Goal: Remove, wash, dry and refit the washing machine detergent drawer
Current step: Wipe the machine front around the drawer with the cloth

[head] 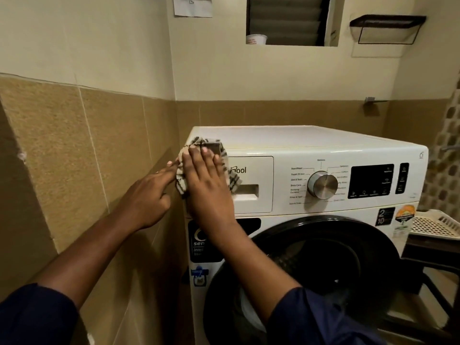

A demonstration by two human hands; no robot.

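The white front-loading washing machine [323, 143] stands in a corner. Its detergent drawer [258, 175] sits flush in the top left of the front panel, with its handle recess to the right of my hands. My right hand [209, 188] lies flat with straight fingers, pressing a checked cloth [232, 180] against the left part of the drawer front. My left hand [146, 195] is beside the machine's left edge, its extended fingers touching the cloth's left side. The cloth and my right hand hide the drawer's left part.
A tiled wall [74, 158] runs close along the machine's left side. The program dial [322, 184] and display panel [371, 181] are right of the drawer. The round dark door [323, 260] is below. A plastic basket [435, 224] sits on a dark stand at right.
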